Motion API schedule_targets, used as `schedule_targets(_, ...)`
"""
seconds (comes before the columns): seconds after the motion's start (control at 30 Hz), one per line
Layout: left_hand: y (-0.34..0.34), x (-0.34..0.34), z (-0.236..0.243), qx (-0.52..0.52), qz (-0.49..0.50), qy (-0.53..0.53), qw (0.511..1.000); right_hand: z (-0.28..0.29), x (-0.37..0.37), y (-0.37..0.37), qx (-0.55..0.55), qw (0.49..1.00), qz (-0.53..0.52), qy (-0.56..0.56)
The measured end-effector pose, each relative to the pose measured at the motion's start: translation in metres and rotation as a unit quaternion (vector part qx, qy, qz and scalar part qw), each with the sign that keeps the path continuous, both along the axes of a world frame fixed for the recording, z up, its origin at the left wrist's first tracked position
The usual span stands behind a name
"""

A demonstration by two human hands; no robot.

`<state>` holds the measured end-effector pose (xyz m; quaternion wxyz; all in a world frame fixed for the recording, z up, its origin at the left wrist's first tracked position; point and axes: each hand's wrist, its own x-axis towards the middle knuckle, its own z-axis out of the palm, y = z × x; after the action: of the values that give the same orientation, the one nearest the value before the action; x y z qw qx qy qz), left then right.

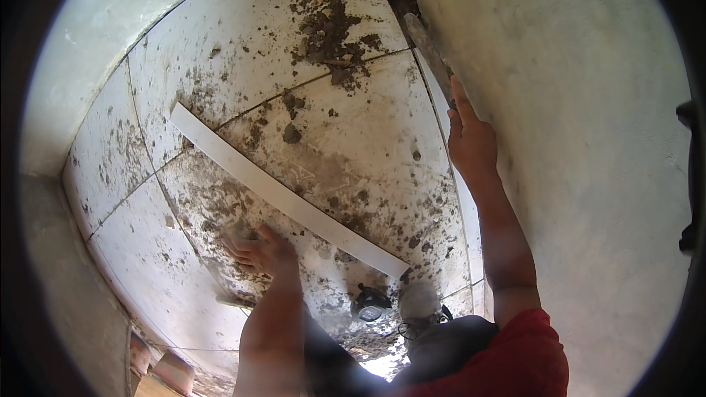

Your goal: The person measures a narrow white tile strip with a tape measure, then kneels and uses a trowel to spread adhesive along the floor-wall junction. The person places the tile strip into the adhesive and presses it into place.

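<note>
My right hand (pixel 474 145) is by the right wall, its index finger stretched along a long, narrow grey bar-like tool (pixel 430 48) that it seems to grip. The tool lies over the gap between floor and wall; its exact kind is unclear. Beneath it, a white tile strip (pixel 468 224) runs along the wall's foot. My left hand (pixel 265 251) rests on the dirty floor with its fingers spread, holding nothing. Just beyond that hand, a long loose white tile strip (pixel 287 198) lies diagonally across the floor tiles (pixel 368 114).
Dark mortar crumbs (pixel 331 33) are heaped at the far end. Close to my body sit a round black object (pixel 371 303) and a pale rounded object (pixel 419 300). A thin tool (pixel 235 301) lies by my left forearm. Reddish-brown blocks or pots (pixel 174 373) stand at lower left.
</note>
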<state>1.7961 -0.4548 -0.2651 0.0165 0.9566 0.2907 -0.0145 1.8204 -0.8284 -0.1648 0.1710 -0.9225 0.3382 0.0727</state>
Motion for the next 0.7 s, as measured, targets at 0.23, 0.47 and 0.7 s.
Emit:
schedule_targets(0.23,0.001,0.0,-0.002,0.017,-0.013,-0.014,1.0,0.002,-0.002,-0.004,-0.017,0.998,0.031,-0.042)
schedule_targets(0.47,0.002,-0.002,-0.002,0.003,-0.014,-0.02,1.0,-0.005,0.019,-0.005,-0.046,0.995,0.079,-0.044)
schedule_targets(0.7,-0.002,0.0,0.004,-0.009,-0.011,-0.027,1.0,-0.017,0.017,-0.005,-0.122,0.984,0.128,-0.007)
